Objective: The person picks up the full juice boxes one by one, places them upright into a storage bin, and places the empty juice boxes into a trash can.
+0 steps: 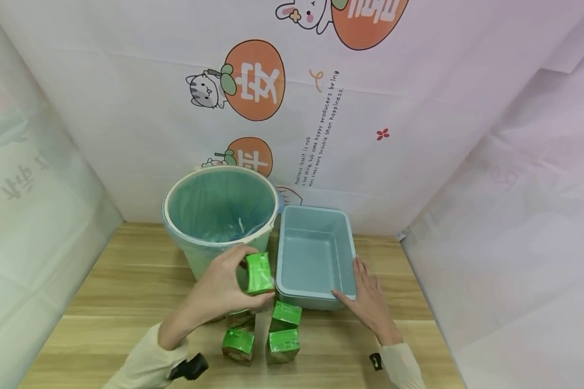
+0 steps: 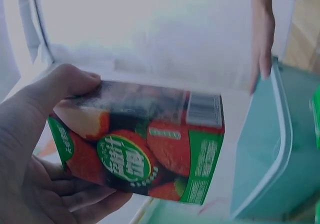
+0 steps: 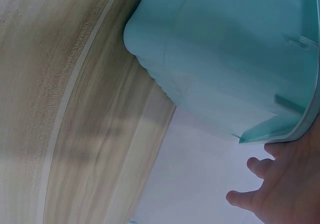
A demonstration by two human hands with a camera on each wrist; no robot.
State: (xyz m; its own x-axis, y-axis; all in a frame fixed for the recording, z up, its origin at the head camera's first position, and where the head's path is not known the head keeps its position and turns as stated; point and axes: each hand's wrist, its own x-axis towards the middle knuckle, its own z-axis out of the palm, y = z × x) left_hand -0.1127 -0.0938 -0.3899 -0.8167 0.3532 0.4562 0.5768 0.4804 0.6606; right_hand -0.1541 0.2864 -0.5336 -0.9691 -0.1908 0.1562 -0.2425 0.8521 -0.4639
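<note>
My left hand (image 1: 219,285) grips a small juice box (image 1: 259,273) with a green top between thumb and fingers. It is held up in front of the round bucket (image 1: 209,265) and left of the blue rectangular bin (image 1: 316,302). In the left wrist view the juice box (image 2: 135,149) shows red fruit, a green round logo and a barcode. My right hand (image 1: 370,302) rests on the bin's right rim near its front corner, fingers extended. From the right wrist, those fingers (image 3: 245,200) lie along the bin's outer rim (image 3: 314,109).
Several more green-topped juice boxes (image 1: 283,346) stand on the wooden table (image 1: 370,367) in front of the bin. A clear liner bag covers the bucket's rim (image 1: 167,200). White printed cloth (image 1: 370,178) closes off the back and both sides.
</note>
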